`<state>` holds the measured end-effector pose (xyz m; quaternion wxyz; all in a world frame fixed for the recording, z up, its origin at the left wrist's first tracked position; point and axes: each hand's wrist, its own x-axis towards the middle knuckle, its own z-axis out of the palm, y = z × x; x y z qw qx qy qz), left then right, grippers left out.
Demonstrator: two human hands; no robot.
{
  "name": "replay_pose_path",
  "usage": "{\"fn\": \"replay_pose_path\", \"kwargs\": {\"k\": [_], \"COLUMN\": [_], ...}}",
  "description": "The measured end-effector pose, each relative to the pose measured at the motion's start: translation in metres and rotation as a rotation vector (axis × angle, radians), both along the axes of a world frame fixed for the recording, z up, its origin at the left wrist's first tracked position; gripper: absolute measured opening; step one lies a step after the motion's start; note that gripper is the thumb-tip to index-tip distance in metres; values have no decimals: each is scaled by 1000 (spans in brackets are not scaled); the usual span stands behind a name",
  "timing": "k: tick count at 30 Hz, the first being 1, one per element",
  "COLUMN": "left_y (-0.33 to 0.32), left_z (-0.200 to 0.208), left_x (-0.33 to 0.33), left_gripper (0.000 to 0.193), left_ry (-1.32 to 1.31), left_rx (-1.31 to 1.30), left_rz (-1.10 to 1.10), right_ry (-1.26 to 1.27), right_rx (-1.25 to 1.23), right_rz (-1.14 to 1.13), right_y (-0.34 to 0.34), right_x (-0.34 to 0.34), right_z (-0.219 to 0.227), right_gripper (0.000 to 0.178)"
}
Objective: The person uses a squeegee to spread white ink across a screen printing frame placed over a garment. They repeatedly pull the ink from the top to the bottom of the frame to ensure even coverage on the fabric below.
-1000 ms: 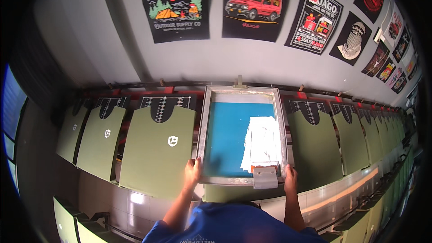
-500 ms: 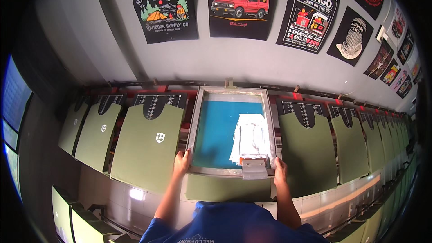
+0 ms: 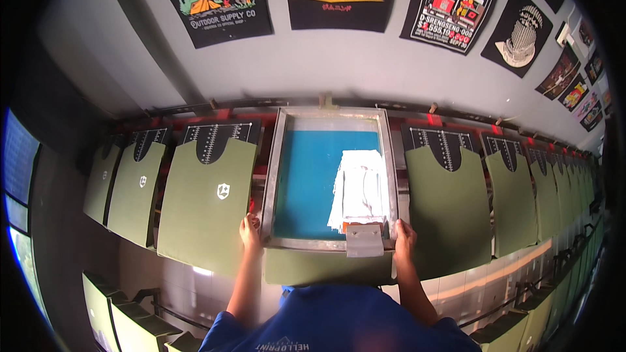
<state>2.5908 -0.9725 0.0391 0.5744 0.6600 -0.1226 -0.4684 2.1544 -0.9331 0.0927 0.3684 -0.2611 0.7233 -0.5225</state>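
Note:
A screen printing frame (image 3: 271,176) lies over a green shirt (image 3: 313,268), whose lower part shows below it. Its metal rim surrounds a blue mesh (image 3: 306,182). White ink (image 3: 360,189) with a ragged left edge covers the mesh's right part. At the lower right rests a squeegee with a grey handle plate (image 3: 365,241) and an orange strip. My left hand (image 3: 250,229) is at the frame's lower left side, fingers curled; their contact is partly hidden. On the lower right corner, my right hand (image 3: 404,238) closes around the rim.
Green shirts lie on boards along both sides; those at left, such as the nearest shirt (image 3: 207,205), bear a white shield print. At right, a shirt (image 3: 447,212) shows no print. A dark rail (image 3: 248,105) runs along the wall behind. More boards (image 3: 134,316) stand behind me.
My view has tilted down a little, so the wall prints sit higher. My left hand is slightly farther out from the frame's edge. The squeegee and ink keep their place on the mesh.

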Motion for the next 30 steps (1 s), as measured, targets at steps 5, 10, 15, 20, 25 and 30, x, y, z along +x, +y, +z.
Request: {"fn": "replay_pose_path", "kwargs": {"k": [5,10,15,20,25,30], "left_y": [5,5,3,10,27,61], "left_z": [-13,-17,-19,15,64,84], "left_x": [-3,-8,-13,-22,-66,-131], "left_gripper": [31,35,34,28,26,22], "left_ry": [-25,-128,-140,-924,-946,88], "left_rx": [67,65,-54,28,-310,-119], "left_rz": [-6,-39,-55,-279,-351,-889], "right_ry": [57,63,140,293,720,884], "right_rx": [49,26,-3,49,28,-65], "right_rz": [46,9,42,85,212,814], "right_y": [6,5,4,2,2,25], "right_x": [-6,-5,-3,-7,7,48], "right_z": [-20,-34,-35,-36,-10,57], "right_gripper": [39,34,37,42,31,42]}}
